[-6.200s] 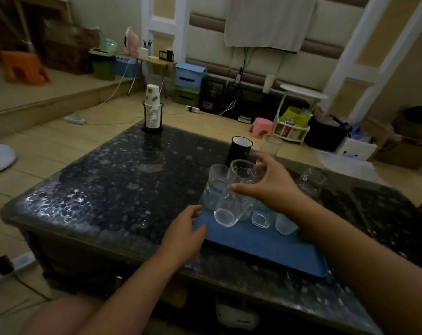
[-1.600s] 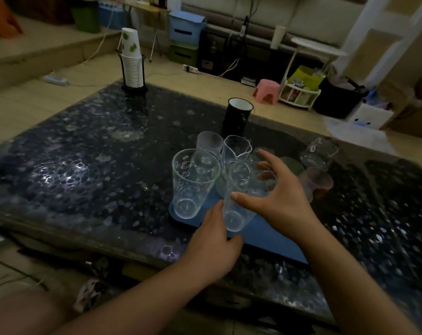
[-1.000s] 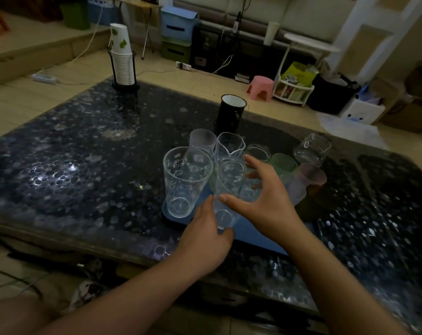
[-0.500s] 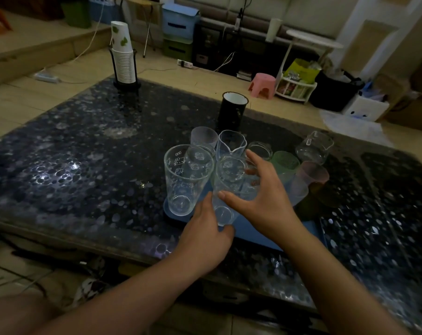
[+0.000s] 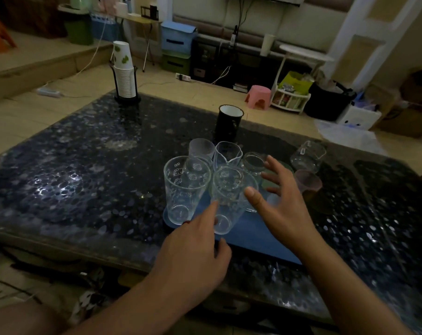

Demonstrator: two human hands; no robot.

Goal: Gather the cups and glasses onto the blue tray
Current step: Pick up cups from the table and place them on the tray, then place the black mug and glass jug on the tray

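Observation:
The blue tray (image 5: 260, 235) lies near the table's front edge. On its left end stand two tall clear printed glasses, one at the corner (image 5: 184, 189) and one beside it (image 5: 229, 197). Behind them stand a frosted glass (image 5: 201, 149), a spouted glass (image 5: 228, 152) and a small glass (image 5: 253, 163). A pink cup (image 5: 309, 181) and a clear glass (image 5: 307, 154) sit at the right; whether they are on the tray I cannot tell. My right hand (image 5: 280, 197) hovers open just right of the second tall glass. My left hand (image 5: 195, 247) rests at the tray's front, index finger against that glass's foot.
A black mug (image 5: 229, 122) stands on the dark pebbled table (image 5: 84, 170) behind the tray. A stack of paper cups in a holder (image 5: 125, 73) is at the far left corner. A pink stool (image 5: 259, 96) and storage boxes are on the floor beyond.
My right hand has let go of the second tall glass and spread its fingers, drawing slightly right. The glass now stands on the tray. My left hand has stayed at the tray's front.

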